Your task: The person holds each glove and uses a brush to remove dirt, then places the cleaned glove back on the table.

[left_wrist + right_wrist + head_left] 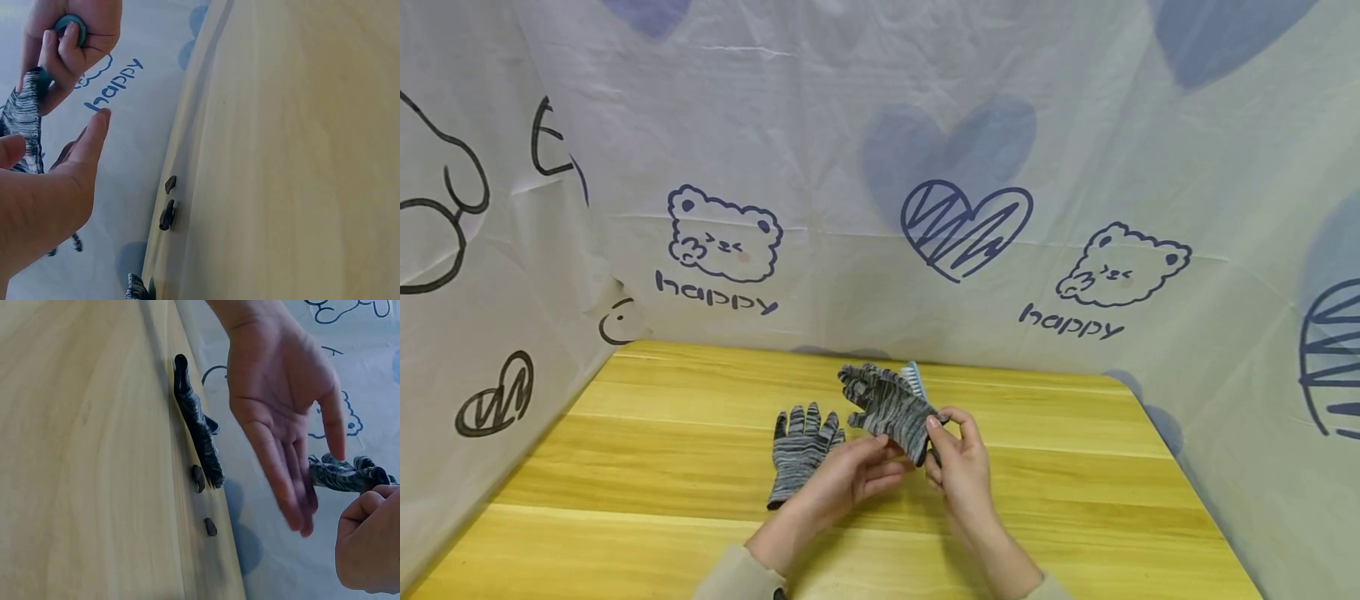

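Note:
A grey-and-black knit glove (pixel 891 412) is held up off the table, its fingers pointing away to the left. My right hand (pixel 964 467) pinches its cuff edge between thumb and fingers. Those curled fingers also hold a round teal end (pixel 70 29), perhaps the handle of the brush. Behind the glove shows a brush (pixel 913 380) with pale bristles and a blue edge. Palm turned upward, my left hand (pixel 281 406) reaches under the glove near its cuff with fingers extended. A matching glove (pixel 801 454) lies flat on the table, left of the held one.
Two small dark objects (pixel 198 479) sit on the table near the flat glove; their kind cannot be told. The wooden table (pixel 647 467) ends at a pale printed curtain (pixel 820 275) at the back and sides.

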Demonstrator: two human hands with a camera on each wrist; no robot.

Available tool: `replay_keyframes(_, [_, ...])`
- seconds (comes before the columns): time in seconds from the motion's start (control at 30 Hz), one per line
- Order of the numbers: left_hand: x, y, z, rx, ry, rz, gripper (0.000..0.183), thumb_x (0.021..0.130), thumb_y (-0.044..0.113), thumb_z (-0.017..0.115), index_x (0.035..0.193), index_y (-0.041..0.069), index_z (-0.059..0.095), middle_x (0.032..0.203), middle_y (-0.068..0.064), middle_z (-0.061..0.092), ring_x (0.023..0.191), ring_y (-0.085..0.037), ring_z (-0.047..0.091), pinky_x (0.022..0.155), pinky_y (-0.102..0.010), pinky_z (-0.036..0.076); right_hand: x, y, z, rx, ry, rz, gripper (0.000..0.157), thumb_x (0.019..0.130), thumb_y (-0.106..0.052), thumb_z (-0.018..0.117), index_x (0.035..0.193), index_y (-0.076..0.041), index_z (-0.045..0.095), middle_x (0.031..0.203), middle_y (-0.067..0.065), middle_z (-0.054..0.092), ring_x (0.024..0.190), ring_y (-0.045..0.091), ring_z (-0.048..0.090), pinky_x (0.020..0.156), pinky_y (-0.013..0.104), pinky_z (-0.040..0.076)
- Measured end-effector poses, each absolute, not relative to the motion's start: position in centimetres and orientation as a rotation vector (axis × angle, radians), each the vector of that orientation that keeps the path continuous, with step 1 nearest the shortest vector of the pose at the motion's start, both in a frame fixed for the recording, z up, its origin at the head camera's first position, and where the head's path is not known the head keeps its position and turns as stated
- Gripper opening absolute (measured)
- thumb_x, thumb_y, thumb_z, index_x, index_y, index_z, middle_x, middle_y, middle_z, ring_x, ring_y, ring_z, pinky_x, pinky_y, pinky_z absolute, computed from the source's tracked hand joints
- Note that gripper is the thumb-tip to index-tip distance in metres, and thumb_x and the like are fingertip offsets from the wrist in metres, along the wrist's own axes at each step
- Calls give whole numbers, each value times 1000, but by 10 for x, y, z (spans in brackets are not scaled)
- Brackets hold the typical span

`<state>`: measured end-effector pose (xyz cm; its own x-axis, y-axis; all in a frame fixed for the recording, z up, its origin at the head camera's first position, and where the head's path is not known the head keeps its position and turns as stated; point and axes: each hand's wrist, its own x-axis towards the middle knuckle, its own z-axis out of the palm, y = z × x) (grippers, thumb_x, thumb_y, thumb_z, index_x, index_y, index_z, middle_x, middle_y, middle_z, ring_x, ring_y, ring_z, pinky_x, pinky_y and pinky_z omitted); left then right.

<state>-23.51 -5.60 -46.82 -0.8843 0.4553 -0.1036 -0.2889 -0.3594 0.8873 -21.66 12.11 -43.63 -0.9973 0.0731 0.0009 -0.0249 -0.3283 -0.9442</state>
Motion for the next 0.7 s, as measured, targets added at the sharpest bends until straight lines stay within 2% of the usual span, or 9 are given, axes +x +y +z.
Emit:
replay_keyframes(0.07, [-235, -57, -468, 210, 1422, 2301, 25, 108, 18, 54, 121, -4, 58, 119, -12, 73, 115, -26, 71, 108, -42, 50, -217, 121, -437, -78, -1790, 2503, 10, 107, -16, 60, 114, -18, 52, 71, -5, 53, 47, 3, 31, 44, 16, 24])
replay_keyframes(0.2, [-235, -57, -467, 177, 1459, 2348, 12, 107, 14, 56, 104, 3, 59, 111, -10, 75, 107, -22, 73, 100, -36, 56, -220, 121, -441, -85, -1803, 2471, 11, 106, -15, 61, 114, -16, 53, 69, -5, 53, 45, 2, 31, 43, 16, 23])
replay_keyframes(0.33, [-236, -55, -465, 117, 1515, 2390, 15, 105, 10, 57, 91, 7, 57, 100, -7, 73, 95, -17, 73, 95, -33, 58, -222, 121, -444, -90, -1842, 2424, 16, 105, -16, 64, 116, -12, 53, 73, -4, 57, 47, 3, 34, 42, 16, 25])
replay_keyframes(0.4, [-236, -54, -464, 90, 1547, 2412, 17, 105, 9, 58, 88, 7, 56, 96, -6, 71, 91, -15, 72, 94, -32, 59, -222, 121, -446, -94, -1871, 2393, 20, 104, -15, 65, 119, -8, 52, 74, -4, 57, 47, 3, 35, 42, 16, 25])
replay_keyframes(0.6, [-236, -55, -463, 61, 1588, 2482, 7, 102, 2, 61, 97, -2, 59, 93, -5, 69, 87, -12, 72, 89, -29, 60, -222, 119, -450, -90, -1965, 2309, 27, 103, -15, 67, 122, -3, 52, 77, -5, 63, 45, 4, 32, 42, 18, 27])
replay_keyframes(0.7, [-235, -55, -462, 53, 1577, 2516, 8, 101, -1, 61, 95, 1, 57, 83, 1, 66, 81, -7, 68, 84, -25, 61, -222, 119, -451, -112, -1999, 2294, 27, 103, -17, 66, 122, -2, 54, 83, -3, 70, 45, 3, 33, 43, 18, 29])
